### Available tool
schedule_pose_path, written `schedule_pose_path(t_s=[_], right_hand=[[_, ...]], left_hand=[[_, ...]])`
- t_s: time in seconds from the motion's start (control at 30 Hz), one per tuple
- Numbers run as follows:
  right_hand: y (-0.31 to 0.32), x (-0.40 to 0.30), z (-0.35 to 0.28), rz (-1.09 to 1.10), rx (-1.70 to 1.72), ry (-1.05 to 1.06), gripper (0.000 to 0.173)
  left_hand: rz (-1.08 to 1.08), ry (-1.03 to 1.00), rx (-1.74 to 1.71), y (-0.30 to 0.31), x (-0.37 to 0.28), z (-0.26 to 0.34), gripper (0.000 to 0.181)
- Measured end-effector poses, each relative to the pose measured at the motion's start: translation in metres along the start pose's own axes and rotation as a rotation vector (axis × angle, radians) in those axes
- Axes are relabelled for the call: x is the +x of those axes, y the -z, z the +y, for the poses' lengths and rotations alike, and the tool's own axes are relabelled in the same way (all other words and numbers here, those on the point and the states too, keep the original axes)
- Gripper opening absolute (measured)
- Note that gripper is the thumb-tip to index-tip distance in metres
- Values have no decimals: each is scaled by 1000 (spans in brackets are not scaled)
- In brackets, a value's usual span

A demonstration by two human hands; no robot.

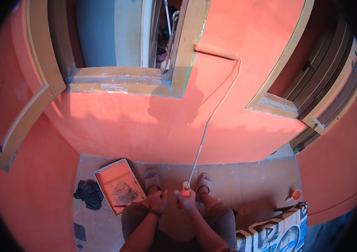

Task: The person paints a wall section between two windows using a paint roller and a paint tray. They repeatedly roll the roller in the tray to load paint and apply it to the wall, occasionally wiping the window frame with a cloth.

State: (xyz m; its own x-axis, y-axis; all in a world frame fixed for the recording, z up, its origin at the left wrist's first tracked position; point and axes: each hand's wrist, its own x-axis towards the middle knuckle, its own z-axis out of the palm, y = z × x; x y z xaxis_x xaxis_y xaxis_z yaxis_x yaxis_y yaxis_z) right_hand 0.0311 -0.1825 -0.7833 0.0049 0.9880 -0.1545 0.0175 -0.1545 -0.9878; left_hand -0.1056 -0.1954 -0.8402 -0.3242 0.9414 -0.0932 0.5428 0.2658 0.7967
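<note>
My right hand [187, 199] is closed around the handle [185, 189] of a long-framed paint roller. Its thin rod [208, 123] rises with a bend to the roller sleeve [217, 52], which is coated in coral paint and lies against the coral wall [228, 28]. The sleeve's left end is close to the tan window frame [188, 53], whose edge carries a thin green line. Beside the right hand, my left hand [158, 201] is loosely curled, with nothing visible in it. To its left, a paint tray [108, 179] rests on the floor, smeared with coral paint.
A crumpled black bag or cloth [89, 194] lies left of the tray. At right, a small orange cup [295, 195] stands on the tiled floor [244, 182], near a printed, box-like object [276, 231]. A second window frame [262, 100] borders the wall on the right.
</note>
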Motion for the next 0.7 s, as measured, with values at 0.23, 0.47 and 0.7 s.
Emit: schedule_pose_path(t_s=[0.23,0.47,0.7], right_hand=[[-7,18,-38,78,61,48,27],[-8,58,-124,70,113,77,26],[-2,51,10,262,70,9,19]], left_hand=[[71,-13,-78,-3,1,-3,30],[-5,-8,-43,-4,1,-10,29],[-2,2,-7,5,-1,6,32]])
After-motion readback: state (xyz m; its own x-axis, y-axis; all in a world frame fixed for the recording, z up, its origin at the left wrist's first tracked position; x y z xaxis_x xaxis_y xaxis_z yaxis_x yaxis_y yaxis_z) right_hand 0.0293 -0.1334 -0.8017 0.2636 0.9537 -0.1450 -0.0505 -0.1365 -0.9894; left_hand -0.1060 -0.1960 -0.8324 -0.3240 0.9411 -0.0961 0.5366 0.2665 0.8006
